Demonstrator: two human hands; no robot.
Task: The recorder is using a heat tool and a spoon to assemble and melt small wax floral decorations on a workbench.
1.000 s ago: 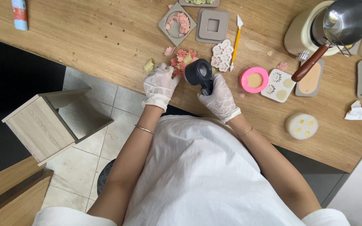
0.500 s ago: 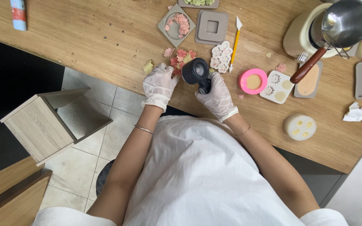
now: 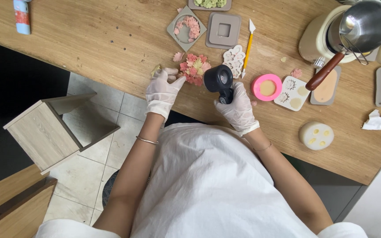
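Wooden counter [image 3: 89, 39] above a tiled floor, seen from overhead. The right hand [image 3: 239, 108] grasps a black tool [image 3: 219, 81] by its handle; the round head points toward 11 o'clock, the long axis running 11 to 5. It looks rigid and light, best held at the handle. The left hand [image 3: 162, 90], released with fingers spread, touches the pink flowers [image 3: 194, 67] at 9 o'clock of the tool; these look small and fragile.
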